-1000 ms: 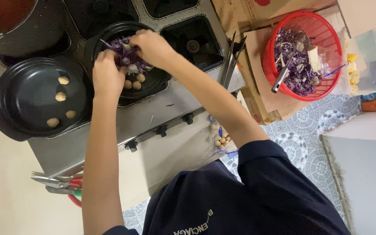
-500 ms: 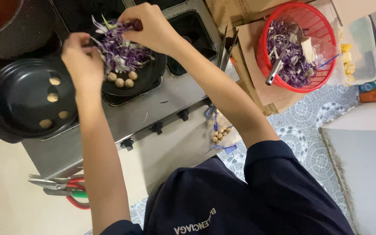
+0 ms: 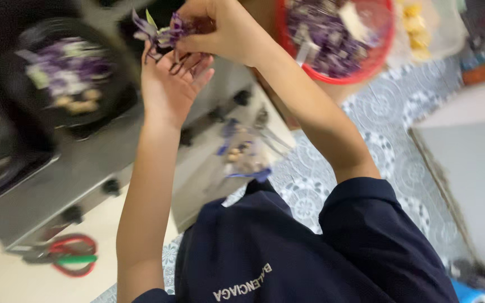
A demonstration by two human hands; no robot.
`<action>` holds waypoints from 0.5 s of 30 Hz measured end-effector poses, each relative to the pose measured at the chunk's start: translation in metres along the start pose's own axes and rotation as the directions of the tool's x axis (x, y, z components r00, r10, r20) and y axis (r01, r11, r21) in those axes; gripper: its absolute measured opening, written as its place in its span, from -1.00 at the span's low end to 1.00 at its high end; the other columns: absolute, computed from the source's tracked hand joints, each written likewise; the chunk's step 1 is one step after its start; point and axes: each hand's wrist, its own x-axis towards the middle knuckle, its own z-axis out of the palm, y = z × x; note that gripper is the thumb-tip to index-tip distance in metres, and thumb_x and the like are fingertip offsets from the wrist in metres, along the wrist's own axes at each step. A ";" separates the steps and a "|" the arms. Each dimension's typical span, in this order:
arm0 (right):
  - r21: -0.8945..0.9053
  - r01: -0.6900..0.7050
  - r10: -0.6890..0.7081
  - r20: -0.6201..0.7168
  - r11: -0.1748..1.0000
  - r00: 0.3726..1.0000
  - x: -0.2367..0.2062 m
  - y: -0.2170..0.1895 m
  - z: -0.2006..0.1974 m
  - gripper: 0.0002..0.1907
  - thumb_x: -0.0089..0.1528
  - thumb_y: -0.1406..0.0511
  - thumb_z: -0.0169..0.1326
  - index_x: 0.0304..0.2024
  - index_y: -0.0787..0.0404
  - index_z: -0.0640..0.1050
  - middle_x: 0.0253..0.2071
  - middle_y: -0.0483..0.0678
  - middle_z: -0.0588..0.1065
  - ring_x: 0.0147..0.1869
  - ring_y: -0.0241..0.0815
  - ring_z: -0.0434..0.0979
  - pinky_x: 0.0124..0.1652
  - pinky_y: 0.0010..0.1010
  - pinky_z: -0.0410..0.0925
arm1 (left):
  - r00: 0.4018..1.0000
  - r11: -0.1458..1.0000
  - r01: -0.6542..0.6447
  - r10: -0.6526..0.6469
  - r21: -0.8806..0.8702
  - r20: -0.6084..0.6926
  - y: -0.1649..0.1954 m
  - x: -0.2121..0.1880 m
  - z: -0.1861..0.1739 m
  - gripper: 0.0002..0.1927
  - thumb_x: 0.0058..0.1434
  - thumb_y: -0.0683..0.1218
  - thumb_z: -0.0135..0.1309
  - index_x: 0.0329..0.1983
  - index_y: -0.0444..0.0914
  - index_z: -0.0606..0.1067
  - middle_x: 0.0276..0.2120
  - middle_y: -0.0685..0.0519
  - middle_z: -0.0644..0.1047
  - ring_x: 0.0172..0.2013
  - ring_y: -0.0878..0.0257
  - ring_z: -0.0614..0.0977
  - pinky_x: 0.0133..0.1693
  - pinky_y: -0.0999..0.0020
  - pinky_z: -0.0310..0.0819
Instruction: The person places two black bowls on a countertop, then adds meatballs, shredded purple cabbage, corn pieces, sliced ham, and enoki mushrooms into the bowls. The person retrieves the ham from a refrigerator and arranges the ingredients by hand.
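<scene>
Left hand: the left hand [image 3: 172,84] is palm-up with fingers loosely spread, cupped just under the cabbage; a moment ago it was over the pan, now it has drawn back toward the body and to the right.
Right hand: the right hand [image 3: 220,31] pinches a tuft of shredded purple cabbage [image 3: 161,33] from above, fingers pressed together on it.
Cabbage in hand: it hangs between the two hands, off the pan now and over the stove's edge, with fewer shreds than half a second ago.
Black pan: the black pan [image 3: 65,78] on the stove [image 3: 85,168] holds a heap of purple shreds beside pale round pieces, so most of the handful looks dropped there.
Red basket: the red basket [image 3: 338,39], farther right, has more cabbage.
Scissors: red-handled scissors [image 3: 68,258] lie untouched at the lower left.
</scene>
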 end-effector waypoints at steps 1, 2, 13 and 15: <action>-0.015 -0.021 0.021 -0.017 1.000 1.000 -0.026 -0.004 -0.017 -0.78 0.29 0.44 0.31 -0.05 0.39 0.58 -0.23 -0.16 0.58 -0.17 -0.48 0.55 -0.17 -0.54 0.47 | 0.999 0.997 0.041 -0.040 -0.060 0.019 -0.026 0.011 0.010 -0.27 0.36 0.36 -0.22 0.23 -0.31 0.43 0.06 -0.10 0.55 0.13 -0.12 0.61 0.17 -0.10 0.55; -0.035 -0.039 0.037 -0.032 0.999 0.999 -0.050 -0.008 -0.036 -0.78 0.27 0.45 0.31 -0.07 0.39 0.57 -0.24 -0.17 0.59 -0.18 -0.48 0.56 -0.17 -0.54 0.47 | 0.996 0.990 0.080 -0.075 -0.119 0.043 -0.051 0.024 0.022 -0.30 0.35 0.34 -0.22 0.20 -0.29 0.45 0.06 -0.08 0.56 0.11 -0.14 0.61 0.15 -0.10 0.54; -0.424 -0.204 0.075 -0.302 0.882 0.950 -0.243 0.093 -0.228 -0.74 0.13 0.40 0.33 -0.16 0.39 0.63 -0.26 0.02 0.61 -0.22 -0.19 0.60 -0.17 -0.33 0.45 | 0.968 0.955 0.239 -0.222 0.177 -0.114 -0.273 0.150 0.096 -0.39 0.37 0.34 -0.07 0.04 -0.29 0.47 0.00 -0.22 0.57 0.05 -0.11 0.63 0.15 -0.07 0.46; -0.548 -0.291 0.123 -0.321 0.784 0.939 -0.253 0.123 -0.244 -0.71 0.11 0.36 0.34 -0.17 0.40 0.64 -0.30 0.12 0.59 -0.28 -0.02 0.60 -0.23 -0.21 0.42 | 0.968 0.924 0.216 -0.159 0.317 -0.196 -0.291 0.156 0.097 -0.40 0.37 0.32 -0.07 0.16 -0.25 0.41 0.11 -0.18 0.50 0.16 -0.09 0.53 0.23 -0.07 0.34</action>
